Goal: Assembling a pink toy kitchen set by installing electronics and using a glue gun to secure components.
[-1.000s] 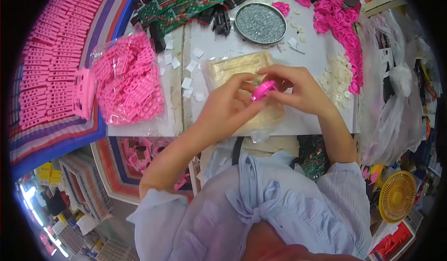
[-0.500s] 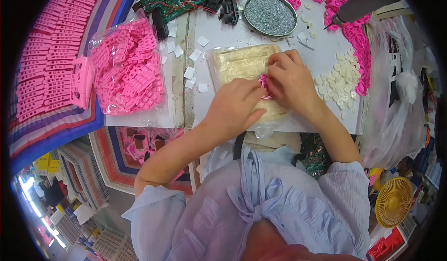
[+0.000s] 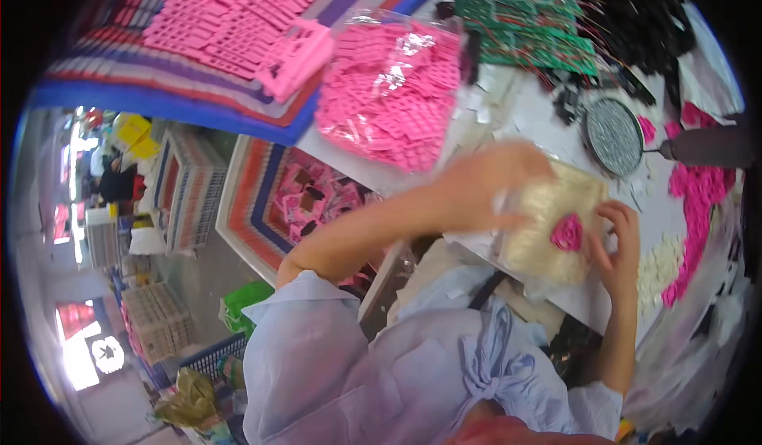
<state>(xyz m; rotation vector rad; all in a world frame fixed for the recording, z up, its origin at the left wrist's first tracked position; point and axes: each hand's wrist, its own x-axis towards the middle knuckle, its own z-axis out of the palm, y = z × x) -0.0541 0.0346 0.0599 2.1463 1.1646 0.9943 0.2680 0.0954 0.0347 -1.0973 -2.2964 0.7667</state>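
Note:
On the table in front of me lies a tan pad (image 3: pixel 544 214) wrapped in clear plastic. A small pink plastic piece with looped outlines (image 3: pixel 567 232) rests on it by itself. My right hand (image 3: pixel 619 246) is beside that piece at the pad's right edge, fingers apart and holding nothing I can see. My left hand (image 3: pixel 516 177) is over the pad's left side, smeared by motion, so its fingers cannot be read. Beyond my left hand sits a clear bag full of pink grid-like plastic parts (image 3: pixel 389 100).
A round dish of small metal screws (image 3: pixel 613 137) stands right of the pad, with a dark pointed tool (image 3: pixel 710 146) by it. White discs (image 3: pixel 660 264) and pink loops (image 3: pixel 689 235) lie farther right. Green circuit boards (image 3: pixel 528 36) are at the back; pink shells (image 3: pixel 298 57) lie left.
My view has swung left. My hands have parted: the left has moved left, the right has drawn back from the pink piece, which was between their fingers and now lies on the pad.

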